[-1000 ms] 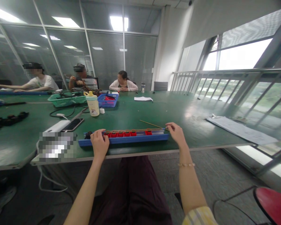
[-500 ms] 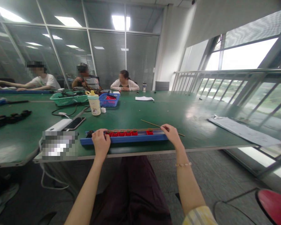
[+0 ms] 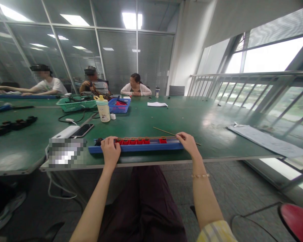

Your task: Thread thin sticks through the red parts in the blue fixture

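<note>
A long blue trough (image 3: 141,148) lies along the table's near edge, with several red blocks (image 3: 133,142) in a row and another red block (image 3: 163,140) apart to the right. Thin brass-coloured rods run lengthwise over the blocks. My left hand (image 3: 110,149) wraps over the trough's left part, beside a dark piece (image 3: 98,142) at that end. At the right end, my right hand (image 3: 188,143) is closed in a pinch at the rods' ends; its fingertips are partly hidden. Behind it, another thin rod (image 3: 164,131) lies slantwise on the table.
On the green table (image 3: 146,117), a phone (image 3: 83,130), a white power strip (image 3: 65,132) and a yellow-lidded cup (image 3: 103,111) stand to the left. Behind are a green basket (image 3: 77,106) and a blue basket (image 3: 119,107). A clipboard (image 3: 265,137) lies right. Several people sit across.
My right hand has moved left from just past the trough's right end onto that end, then slightly back right. My left hand keeps its place on the trough. The view has shifted slightly.
</note>
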Tool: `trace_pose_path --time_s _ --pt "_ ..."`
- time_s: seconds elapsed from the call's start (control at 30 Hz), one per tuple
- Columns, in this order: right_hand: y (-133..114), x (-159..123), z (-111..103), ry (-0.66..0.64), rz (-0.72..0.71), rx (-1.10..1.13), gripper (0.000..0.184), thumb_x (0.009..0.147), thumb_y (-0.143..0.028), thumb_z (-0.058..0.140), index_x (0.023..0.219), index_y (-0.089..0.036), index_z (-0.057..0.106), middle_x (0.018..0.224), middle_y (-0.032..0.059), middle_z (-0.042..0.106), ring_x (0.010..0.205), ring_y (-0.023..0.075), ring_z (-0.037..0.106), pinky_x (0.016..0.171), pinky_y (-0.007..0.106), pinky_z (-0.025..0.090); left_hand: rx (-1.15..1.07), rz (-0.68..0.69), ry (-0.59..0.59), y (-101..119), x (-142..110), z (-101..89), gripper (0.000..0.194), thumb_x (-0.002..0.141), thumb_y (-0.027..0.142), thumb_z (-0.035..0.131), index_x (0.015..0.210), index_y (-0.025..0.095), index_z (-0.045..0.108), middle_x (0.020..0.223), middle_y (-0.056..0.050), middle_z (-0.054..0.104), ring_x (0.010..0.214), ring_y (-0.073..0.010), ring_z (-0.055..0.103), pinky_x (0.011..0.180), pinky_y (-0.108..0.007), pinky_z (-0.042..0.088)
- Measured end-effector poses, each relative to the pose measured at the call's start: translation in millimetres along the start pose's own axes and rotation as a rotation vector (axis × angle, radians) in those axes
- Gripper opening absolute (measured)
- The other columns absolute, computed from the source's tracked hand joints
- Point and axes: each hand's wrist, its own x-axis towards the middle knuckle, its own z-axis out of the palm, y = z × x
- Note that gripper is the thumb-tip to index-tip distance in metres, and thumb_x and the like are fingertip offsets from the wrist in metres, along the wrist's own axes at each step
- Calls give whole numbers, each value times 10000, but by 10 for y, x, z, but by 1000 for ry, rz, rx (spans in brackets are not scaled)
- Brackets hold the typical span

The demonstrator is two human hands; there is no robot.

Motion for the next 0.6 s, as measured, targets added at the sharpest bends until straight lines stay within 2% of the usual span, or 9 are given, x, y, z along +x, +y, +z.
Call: trace_pose_path --time_s 0.33,0.6 --pt "-13 -5 17 29 -5 86 294 838 -369 533 998 -189 701 950 85 726 849 212 650 813 357 502 -17 19 5 13 -13 10 232 819 176 462 996 178 613 1100 -129 585 1089 -287 506 1005 -463 384" --pt "33 -13 19 16 -30 75 275 855 -377 513 924 -201 712 973 85 718 860 215 637 823 365 497 -15 16 2 40 -31 -12 236 820 165 463 998 180 617 1089 -124 585 1073 -286 488 993 -445 392"
